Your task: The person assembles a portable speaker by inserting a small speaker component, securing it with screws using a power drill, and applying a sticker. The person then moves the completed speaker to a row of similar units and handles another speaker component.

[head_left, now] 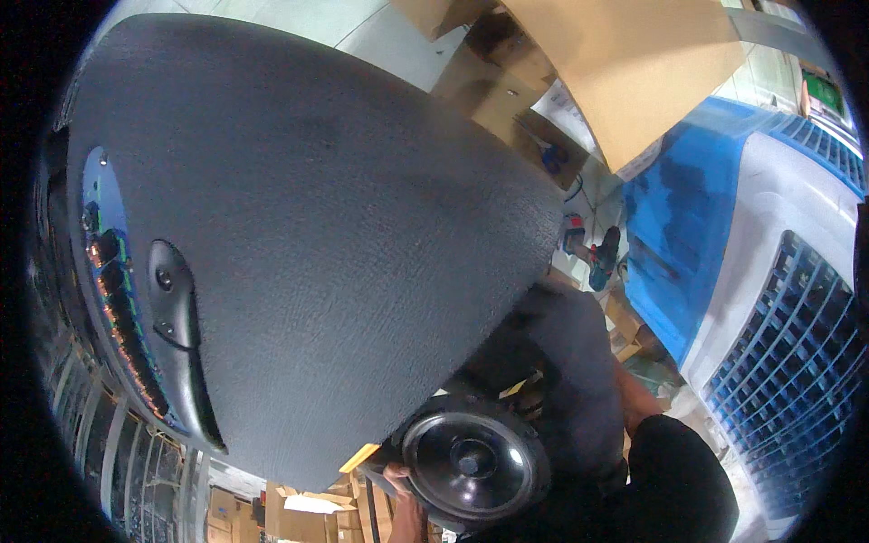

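Note:
A round black speaker driver (475, 462) with a shiny cone faces up at the lower middle, beside the lower edge of a large black textured speaker cabinet (344, 226). My left hand (398, 480) is closed at the driver's left rim; part of its grip is hidden. Just left of those fingers, a yellow strip (360, 457) lies along the cabinet's edge. The cabinet carries a black handle (176, 335) and a shiny panel (118, 281) on its left side. My right hand does not show. Dark clothing and a bit of bare skin appear to the right of the driver.
A cordless drill (602, 258) lies on the tiled floor right of the cabinet. Beyond it stands a blue and white plastic crate-like piece (724, 226). Cardboard (625, 63) rises at the top, near blue-handled scissors (552, 158). Boxes (308, 525) sit below the cabinet.

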A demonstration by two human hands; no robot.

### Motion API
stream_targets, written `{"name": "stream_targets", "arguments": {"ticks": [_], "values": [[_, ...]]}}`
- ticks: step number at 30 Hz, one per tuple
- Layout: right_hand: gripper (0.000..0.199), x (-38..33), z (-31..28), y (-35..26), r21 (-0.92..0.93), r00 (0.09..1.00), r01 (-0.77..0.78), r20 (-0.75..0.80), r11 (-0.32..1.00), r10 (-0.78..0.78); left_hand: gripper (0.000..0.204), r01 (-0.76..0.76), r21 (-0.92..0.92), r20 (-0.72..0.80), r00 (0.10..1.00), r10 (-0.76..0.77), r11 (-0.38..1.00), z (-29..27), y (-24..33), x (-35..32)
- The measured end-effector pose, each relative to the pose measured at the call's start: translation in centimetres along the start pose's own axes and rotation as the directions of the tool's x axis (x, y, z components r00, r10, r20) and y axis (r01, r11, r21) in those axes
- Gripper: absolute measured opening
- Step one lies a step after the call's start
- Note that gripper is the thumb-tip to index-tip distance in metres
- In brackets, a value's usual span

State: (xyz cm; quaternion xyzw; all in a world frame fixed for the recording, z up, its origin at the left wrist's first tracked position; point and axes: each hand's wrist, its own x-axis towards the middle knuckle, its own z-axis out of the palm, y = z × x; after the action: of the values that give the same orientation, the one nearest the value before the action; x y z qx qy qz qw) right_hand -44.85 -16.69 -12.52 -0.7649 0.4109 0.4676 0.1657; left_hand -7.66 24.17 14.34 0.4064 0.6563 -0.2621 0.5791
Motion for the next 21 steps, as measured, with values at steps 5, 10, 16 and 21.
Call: {"name": "stream_targets", "arguments": {"ticks": [5,10,16,21], "values": [[0.052,1.1,1.1,1.4,0.056,0.997,-0.046,0.066,0.997,0.043,0.042,-0.047,-0.006,-0.001,0.999,0.047,0.999,0.4,-1.1,3.2],[0.047,1.0,1.7,2.3,0.133,0.994,-0.082,0.082,0.988,0.072,0.041,-0.116,-0.007,0.003,0.993,0.116,0.993,1.0,-2.2,6.7],[0.040,0.9,1.3,1.8,0.246,0.976,0.149,-0.195,0.958,-0.102,0.040,-0.229,-0.038,0.043,0.972,0.231,0.973,1.8,-4.3,10.8],[0.037,0.9,-0.2,-0.2,0.563,0.986,0.097,-0.167,0.821,-0.002,0.039,-0.356,-0.117,0.100,0.924,0.368,0.927,2.0,-6.0,13.7]]}}
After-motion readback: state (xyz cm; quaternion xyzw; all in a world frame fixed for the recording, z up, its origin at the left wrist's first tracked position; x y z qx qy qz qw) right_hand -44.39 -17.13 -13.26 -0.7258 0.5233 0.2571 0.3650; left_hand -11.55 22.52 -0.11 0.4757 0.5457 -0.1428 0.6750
